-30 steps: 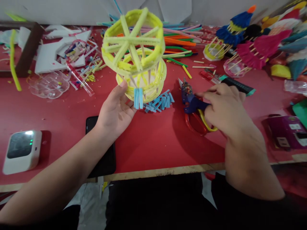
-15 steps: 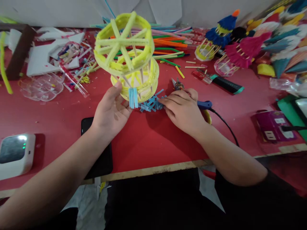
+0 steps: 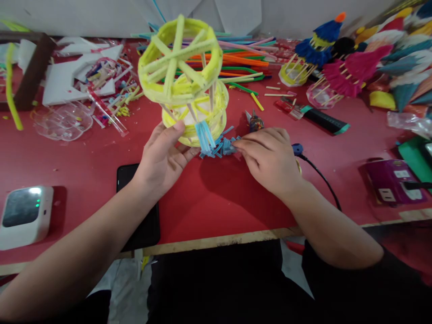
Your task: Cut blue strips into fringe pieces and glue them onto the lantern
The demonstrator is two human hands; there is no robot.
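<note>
My left hand [image 3: 165, 155] grips a yellow round frame [image 3: 216, 123] by its lower ring, thumb on the near side. Two rings wrapped in fuzzy yellow pipe cleaner make up the frame, joined by thin wooden sticks, and spokes cross the upper ring. A few short light-blue strips [image 3: 204, 136] stand side by side on the lower ring. Under it lies a pile of cut blue pieces [image 3: 227, 146]. My right hand [image 3: 270, 157] rests at the pile's right edge with its fingertips pinched together; whatever is between them is too small to make out.
Behind my right hand lie pliers [image 3: 255, 121] and a corded blue-handled tool [image 3: 297, 149]. A black phone [image 3: 141, 225] is by my left forearm, a white device [image 3: 26, 216] further left. Pipe cleaners [image 3: 236, 58] fill the back; finished-looking figures [image 3: 357, 67] stand at right.
My left hand has turned and tilted the yellow frame, so the blue strips now slant and face further right. My right hand's fingers remain at the blue pile.
</note>
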